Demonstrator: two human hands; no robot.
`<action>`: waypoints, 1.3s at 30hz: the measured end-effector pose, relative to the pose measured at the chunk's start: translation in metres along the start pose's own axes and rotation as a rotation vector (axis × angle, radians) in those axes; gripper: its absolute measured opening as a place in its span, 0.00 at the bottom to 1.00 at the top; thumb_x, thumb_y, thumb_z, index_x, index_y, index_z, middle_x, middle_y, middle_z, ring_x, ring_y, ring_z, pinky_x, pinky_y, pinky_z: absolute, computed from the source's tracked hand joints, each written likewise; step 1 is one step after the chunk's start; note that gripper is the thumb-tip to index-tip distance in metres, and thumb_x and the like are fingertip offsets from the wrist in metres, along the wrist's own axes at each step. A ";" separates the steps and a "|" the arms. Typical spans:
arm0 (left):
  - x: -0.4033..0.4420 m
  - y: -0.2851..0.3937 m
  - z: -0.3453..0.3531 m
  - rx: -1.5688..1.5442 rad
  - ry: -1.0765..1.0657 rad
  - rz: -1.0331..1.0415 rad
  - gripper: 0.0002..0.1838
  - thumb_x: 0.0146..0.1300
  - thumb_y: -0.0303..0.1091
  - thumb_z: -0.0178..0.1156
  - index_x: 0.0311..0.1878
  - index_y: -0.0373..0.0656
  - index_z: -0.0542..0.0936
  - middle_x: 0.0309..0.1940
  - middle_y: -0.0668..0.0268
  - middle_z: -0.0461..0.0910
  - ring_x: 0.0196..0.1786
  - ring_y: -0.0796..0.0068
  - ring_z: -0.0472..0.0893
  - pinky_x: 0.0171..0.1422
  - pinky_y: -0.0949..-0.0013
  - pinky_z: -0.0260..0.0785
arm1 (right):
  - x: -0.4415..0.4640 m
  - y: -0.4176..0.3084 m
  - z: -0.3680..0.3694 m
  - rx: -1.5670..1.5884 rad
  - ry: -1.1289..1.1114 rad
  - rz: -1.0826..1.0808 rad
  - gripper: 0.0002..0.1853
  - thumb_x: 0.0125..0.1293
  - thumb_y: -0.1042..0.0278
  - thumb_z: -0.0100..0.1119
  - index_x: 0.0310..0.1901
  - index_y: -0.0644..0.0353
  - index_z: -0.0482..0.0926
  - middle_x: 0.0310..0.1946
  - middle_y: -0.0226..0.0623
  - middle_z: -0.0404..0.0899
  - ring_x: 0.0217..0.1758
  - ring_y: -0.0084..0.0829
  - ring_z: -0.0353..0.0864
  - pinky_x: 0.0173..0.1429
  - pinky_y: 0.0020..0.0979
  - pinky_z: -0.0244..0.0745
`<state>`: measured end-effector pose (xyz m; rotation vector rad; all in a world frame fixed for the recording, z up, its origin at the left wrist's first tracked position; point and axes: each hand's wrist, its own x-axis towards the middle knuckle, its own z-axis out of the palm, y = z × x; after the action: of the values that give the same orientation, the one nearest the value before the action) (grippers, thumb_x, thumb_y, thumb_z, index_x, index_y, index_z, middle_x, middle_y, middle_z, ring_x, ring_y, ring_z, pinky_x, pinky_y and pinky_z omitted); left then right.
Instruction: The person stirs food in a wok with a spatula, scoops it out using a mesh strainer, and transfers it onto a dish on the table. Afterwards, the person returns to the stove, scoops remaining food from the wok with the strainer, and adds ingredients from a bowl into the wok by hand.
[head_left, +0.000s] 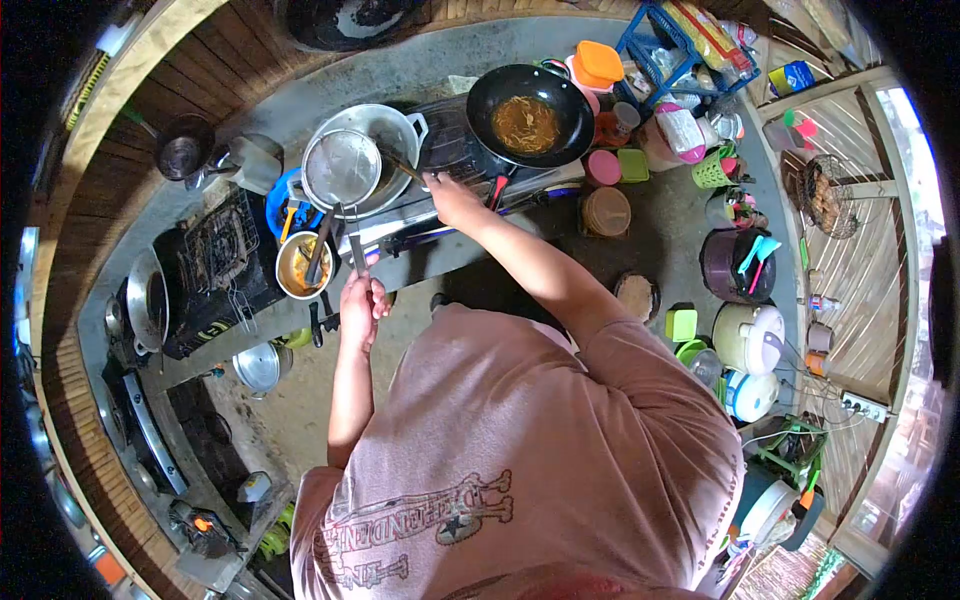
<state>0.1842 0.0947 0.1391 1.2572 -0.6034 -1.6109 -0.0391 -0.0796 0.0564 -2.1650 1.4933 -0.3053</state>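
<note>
My left hand (362,308) is closed around the handle of a round mesh strainer (341,168). The strainer lies over the left part of a large silver pot (404,132) on the stove. Closed fingers of my right hand (455,200) grip the end of a long-handled utensil (402,168), which slants left into the pot beside the strainer. Its head is too unclear to name. To the right, a black wok (572,118) with a red-and-black handle holds noodle-like strands in brown liquid (525,125). A small pot (287,283) with sauce and utensils sits left of my left hand.
A blue basin (280,207) is partly behind the small pot. On the left stands a blackened grill stove (222,245) near a silver wok (148,300). An orange container (598,63) and a blue rack (645,35) fill the far right corner. A rice cooker (745,335) stands at right.
</note>
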 end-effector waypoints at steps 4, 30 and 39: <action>0.003 -0.004 0.009 -0.009 -0.006 0.002 0.22 0.76 0.38 0.43 0.67 0.39 0.68 0.20 0.72 0.68 0.13 0.84 0.60 0.21 0.74 0.61 | -0.010 -0.007 -0.019 -0.043 0.051 -0.034 0.30 0.64 0.78 0.52 0.70 0.62 0.65 0.56 0.54 0.73 0.58 0.53 0.78 0.57 0.49 0.78; 0.159 -0.051 0.213 1.350 0.204 0.494 0.16 0.71 0.43 0.54 0.48 0.39 0.77 0.32 0.44 0.83 0.39 0.40 0.83 0.44 0.44 0.73 | -0.219 0.219 -0.026 1.098 0.422 0.312 0.08 0.72 0.78 0.52 0.46 0.64 0.81 0.34 0.31 0.80 0.33 0.20 0.77 0.41 0.23 0.75; 0.169 -0.076 0.230 1.472 0.197 0.355 0.19 0.69 0.46 0.57 0.49 0.37 0.74 0.35 0.43 0.83 0.42 0.40 0.83 0.48 0.43 0.74 | -0.253 0.233 -0.024 1.010 0.435 0.245 0.08 0.68 0.76 0.53 0.43 0.65 0.82 0.32 0.33 0.81 0.32 0.22 0.79 0.40 0.25 0.76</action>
<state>-0.0571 -0.0657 0.0808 2.0729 -1.9121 -0.5473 -0.3348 0.0818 -0.0193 -1.1360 1.3409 -1.1952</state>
